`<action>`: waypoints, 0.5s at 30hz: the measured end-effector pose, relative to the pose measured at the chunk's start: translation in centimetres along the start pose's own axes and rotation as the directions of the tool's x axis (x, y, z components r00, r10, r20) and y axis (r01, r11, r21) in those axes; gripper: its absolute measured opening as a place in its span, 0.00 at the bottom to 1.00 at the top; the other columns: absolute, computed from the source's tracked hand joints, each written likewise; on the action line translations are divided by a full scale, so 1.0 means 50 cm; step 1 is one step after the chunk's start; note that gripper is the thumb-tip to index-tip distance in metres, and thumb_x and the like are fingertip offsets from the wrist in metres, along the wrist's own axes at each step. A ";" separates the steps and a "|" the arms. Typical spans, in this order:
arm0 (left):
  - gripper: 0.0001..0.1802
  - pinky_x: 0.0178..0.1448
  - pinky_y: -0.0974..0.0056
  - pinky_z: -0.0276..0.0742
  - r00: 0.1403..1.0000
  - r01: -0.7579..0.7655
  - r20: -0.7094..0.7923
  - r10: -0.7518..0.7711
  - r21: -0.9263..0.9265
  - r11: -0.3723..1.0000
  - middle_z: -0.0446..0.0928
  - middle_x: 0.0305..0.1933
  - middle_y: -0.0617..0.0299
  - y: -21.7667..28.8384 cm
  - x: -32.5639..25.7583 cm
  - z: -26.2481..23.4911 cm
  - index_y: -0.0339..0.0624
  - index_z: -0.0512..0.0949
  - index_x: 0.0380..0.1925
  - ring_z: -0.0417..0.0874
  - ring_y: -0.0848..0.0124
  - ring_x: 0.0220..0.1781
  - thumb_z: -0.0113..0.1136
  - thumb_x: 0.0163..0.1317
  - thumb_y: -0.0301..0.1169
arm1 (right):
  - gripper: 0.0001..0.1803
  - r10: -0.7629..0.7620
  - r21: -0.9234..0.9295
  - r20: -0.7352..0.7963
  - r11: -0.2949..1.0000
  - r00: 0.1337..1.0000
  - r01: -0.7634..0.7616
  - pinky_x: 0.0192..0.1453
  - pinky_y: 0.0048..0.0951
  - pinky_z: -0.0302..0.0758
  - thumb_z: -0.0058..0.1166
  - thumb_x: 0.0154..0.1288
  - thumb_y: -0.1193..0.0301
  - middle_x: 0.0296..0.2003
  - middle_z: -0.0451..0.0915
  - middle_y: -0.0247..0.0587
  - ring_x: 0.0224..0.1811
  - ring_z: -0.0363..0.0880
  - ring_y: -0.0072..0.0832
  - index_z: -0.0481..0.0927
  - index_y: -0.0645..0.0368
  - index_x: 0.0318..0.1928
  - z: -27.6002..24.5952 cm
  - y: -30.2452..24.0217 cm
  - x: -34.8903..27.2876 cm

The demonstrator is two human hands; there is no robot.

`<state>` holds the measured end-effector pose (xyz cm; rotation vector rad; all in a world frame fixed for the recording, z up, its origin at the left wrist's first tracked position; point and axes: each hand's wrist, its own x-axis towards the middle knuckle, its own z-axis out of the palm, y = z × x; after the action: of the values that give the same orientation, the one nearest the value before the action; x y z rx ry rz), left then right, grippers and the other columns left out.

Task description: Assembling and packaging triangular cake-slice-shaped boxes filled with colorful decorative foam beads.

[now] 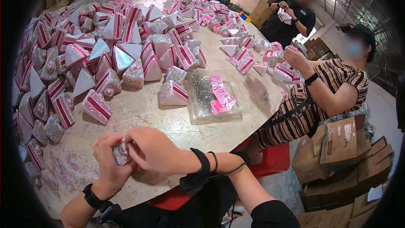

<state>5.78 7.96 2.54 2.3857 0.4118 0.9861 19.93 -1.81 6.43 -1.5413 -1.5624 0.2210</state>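
The left hand grasps a speckled piece; the right hand bunches its fingertips against its edge, though whether they pinch anything is hidden. The step in hand looks like fine fingertip work, and the next move seems to call for a steady left grip and light right touch. Grainy pastel sprinkles litter the pale surface left of the hands. Just beyond them lies a glittery, red-striped wedge. Past the right hand, a clear, stiff tray holds tangled wiry strands and glossy pink cards. Farther ahead, smooth white and crusted wedges form a heap.
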 end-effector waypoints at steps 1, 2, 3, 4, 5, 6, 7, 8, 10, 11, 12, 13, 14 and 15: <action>0.32 0.56 0.57 0.60 1.000 -0.005 -0.004 0.005 0.018 1.000 0.72 0.46 0.55 -0.001 -0.001 -0.003 0.43 0.68 0.48 0.71 0.57 0.49 0.72 0.41 0.27 | 0.07 0.032 0.082 0.031 0.996 0.999 -0.035 0.34 0.34 0.73 0.54 0.59 0.76 0.29 0.75 0.45 0.29 0.76 0.37 0.73 0.63 0.37 -0.011 -0.004 0.004; 0.32 0.56 0.57 0.60 1.000 -0.004 -0.006 0.004 0.020 1.000 0.72 0.46 0.55 0.001 0.003 -0.005 0.43 0.68 0.48 0.71 0.57 0.49 0.72 0.41 0.27 | 0.07 0.030 0.083 0.032 0.996 0.999 -0.032 0.34 0.34 0.73 0.54 0.59 0.76 0.29 0.75 0.45 0.29 0.76 0.37 0.73 0.63 0.37 -0.025 -0.004 0.008; 0.29 0.56 0.56 0.61 0.997 -0.053 -0.062 0.052 -0.012 0.999 0.72 0.46 0.55 0.003 0.010 -0.009 0.42 0.68 0.48 0.71 0.56 0.50 0.70 0.45 0.28 | 0.06 0.116 0.216 0.119 0.966 0.986 -0.139 0.32 0.30 0.72 0.53 0.60 0.76 0.27 0.76 0.43 0.27 0.75 0.31 0.74 0.64 0.37 -0.040 -0.006 0.013; 0.25 0.55 0.55 0.62 0.988 -0.103 -0.119 0.098 -0.042 0.994 0.72 0.46 0.55 0.005 0.014 -0.012 0.42 0.68 0.48 0.71 0.56 0.51 0.67 0.50 0.29 | 0.05 0.187 0.334 0.216 0.908 0.958 -0.252 0.30 0.27 0.71 0.53 0.61 0.75 0.25 0.76 0.40 0.24 0.73 0.25 0.74 0.64 0.36 -0.051 -0.007 0.018; 0.25 0.55 0.55 0.62 0.988 -0.105 -0.119 0.100 -0.041 0.994 0.72 0.46 0.55 0.003 0.013 -0.016 0.42 0.68 0.48 0.71 0.56 0.51 0.67 0.50 0.29 | 0.05 0.185 0.335 0.214 0.909 0.959 -0.250 0.30 0.27 0.71 0.53 0.61 0.75 0.25 0.76 0.40 0.24 0.73 0.25 0.74 0.64 0.36 -0.058 -0.008 0.022; 0.22 0.54 0.54 0.63 0.980 -0.163 -0.121 0.161 -0.008 0.987 0.72 0.45 0.54 -0.003 0.008 -0.020 0.42 0.69 0.47 0.71 0.55 0.51 0.65 0.53 0.29 | 0.05 0.201 0.382 0.280 0.874 0.939 -0.301 0.30 0.24 0.70 0.52 0.61 0.74 0.25 0.76 0.37 0.24 0.71 0.20 0.75 0.64 0.36 -0.064 -0.009 0.025; 0.19 0.54 0.53 0.63 0.968 -0.220 -0.121 0.221 0.025 0.975 0.72 0.45 0.54 -0.007 0.005 -0.025 0.42 0.69 0.46 0.72 0.55 0.51 0.63 0.56 0.29 | 0.06 0.211 0.423 0.346 0.835 0.914 -0.353 0.30 0.21 0.68 0.52 0.62 0.74 0.24 0.76 0.34 0.24 0.69 0.16 0.75 0.65 0.35 -0.067 -0.010 0.027; 0.19 0.54 0.53 0.63 0.967 -0.221 -0.122 0.223 0.027 0.975 0.72 0.45 0.54 -0.009 0.004 -0.028 0.42 0.69 0.46 0.72 0.55 0.51 0.63 0.56 0.29 | 0.06 0.209 0.423 0.345 0.835 0.915 -0.351 0.30 0.21 0.68 0.52 0.62 0.74 0.24 0.76 0.34 0.24 0.69 0.16 0.75 0.65 0.35 -0.066 -0.008 0.027; 0.16 0.52 0.52 0.63 0.958 -0.271 -0.086 0.274 0.039 0.962 0.73 0.42 0.56 -0.011 0.003 -0.034 0.44 0.70 0.44 0.73 0.56 0.47 0.62 0.55 0.27 | 0.06 0.199 0.464 0.443 0.784 0.874 -0.413 0.30 0.20 0.68 0.52 0.62 0.74 0.25 0.76 0.32 0.26 0.70 0.14 0.75 0.65 0.35 -0.062 -0.004 0.025; 0.16 0.52 0.52 0.63 0.958 -0.270 -0.085 0.273 0.037 0.962 0.73 0.42 0.56 -0.009 0.003 -0.037 0.44 0.70 0.44 0.73 0.56 0.47 0.62 0.55 0.27 | 0.06 0.201 0.463 0.444 0.783 0.873 -0.415 0.30 0.20 0.68 0.52 0.62 0.74 0.25 0.76 0.32 0.26 0.70 0.14 0.75 0.65 0.35 -0.060 -0.003 0.023; 0.16 0.50 0.53 0.63 0.954 -0.291 -0.070 0.293 0.039 0.956 0.73 0.40 0.57 -0.008 0.003 -0.039 0.45 0.70 0.42 0.73 0.57 0.45 0.63 0.54 0.27 | 0.06 0.192 0.494 0.460 0.756 0.867 -0.429 0.30 0.20 0.68 0.52 0.62 0.74 0.25 0.76 0.31 0.26 0.69 0.14 0.75 0.65 0.35 -0.056 -0.003 0.022; 0.15 0.49 0.53 0.63 0.948 -0.312 -0.054 0.314 0.041 0.949 0.73 0.39 0.58 -0.007 0.004 -0.040 0.46 0.71 0.41 0.74 0.58 0.43 0.63 0.54 0.26 | 0.06 0.182 0.523 0.475 0.728 0.861 -0.443 0.30 0.20 0.68 0.52 0.63 0.73 0.25 0.76 0.30 0.26 0.69 0.13 0.75 0.65 0.35 -0.054 -0.002 0.021; 0.15 0.49 0.53 0.63 0.948 -0.312 -0.054 0.313 0.040 0.949 0.73 0.39 0.58 -0.005 0.007 -0.040 0.46 0.71 0.41 0.74 0.58 0.43 0.63 0.54 0.26 | 0.06 0.183 0.523 0.475 0.728 0.861 -0.443 0.30 0.20 0.68 0.52 0.63 0.73 0.25 0.76 0.30 0.26 0.69 0.13 0.75 0.65 0.35 -0.050 0.000 0.021; 0.16 0.47 0.54 0.63 0.939 -0.331 -0.075 0.334 0.048 0.942 0.73 0.38 0.59 0.000 0.012 -0.039 0.46 0.71 0.40 0.74 0.58 0.41 0.64 0.53 0.26 | 0.06 0.198 0.527 0.460 0.723 0.865 -0.446 0.30 0.19 0.68 0.52 0.64 0.73 0.25 0.76 0.30 0.26 0.69 0.13 0.75 0.65 0.36 -0.047 0.002 0.021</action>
<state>4.78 8.93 4.04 2.5031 0.0504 1.2367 21.80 -1.93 8.20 -1.2556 -1.2696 1.1869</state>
